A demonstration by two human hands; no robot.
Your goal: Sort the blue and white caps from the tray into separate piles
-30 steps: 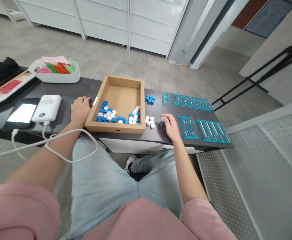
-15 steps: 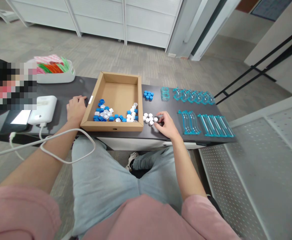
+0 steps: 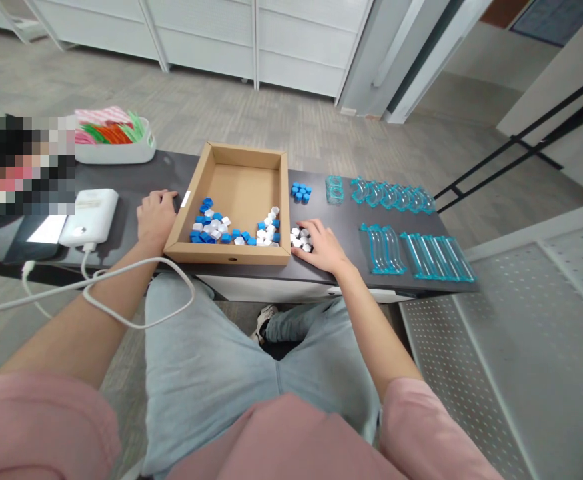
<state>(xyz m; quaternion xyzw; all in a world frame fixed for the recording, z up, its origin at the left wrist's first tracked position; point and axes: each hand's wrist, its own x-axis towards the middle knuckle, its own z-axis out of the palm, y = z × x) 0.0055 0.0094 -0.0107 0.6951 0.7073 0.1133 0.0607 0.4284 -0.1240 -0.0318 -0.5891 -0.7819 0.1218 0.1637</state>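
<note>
A shallow cardboard box (image 3: pixel 286 200) stands on the dark table, with blue and white hexagonal pieces (image 3: pixel 215 227) scattered along its near side. Just right of it lies a small cluster of white hexagonal pieces (image 3: pixel 296 235). My right hand (image 3: pixel 320 245) curves around that cluster, fingers apart and touching its right edge; the fingertips partly cover the pieces. My left hand (image 3: pixel 156 217) rests on the table against the box's left side, fingers loosely extended and holding nothing. Behind the white cluster sits a group of blue hexagonal pieces (image 3: pixel 301 193).
Clear teal curved tubes (image 3: pixel 391 195) and straight tubes (image 3: pixel 438 257) lie in rows at the right. A white power bank (image 3: pixel 88 217) with a cable (image 3: pixel 121 263) crossing my left forearm is at the left. Behind it stands a white basket (image 3: pixel 116 153) of colourful items.
My right hand has moved left and spread over the white cluster, its fingers opening from a closer curl. My left hand stays beside the box. The whole view has shifted slightly.
</note>
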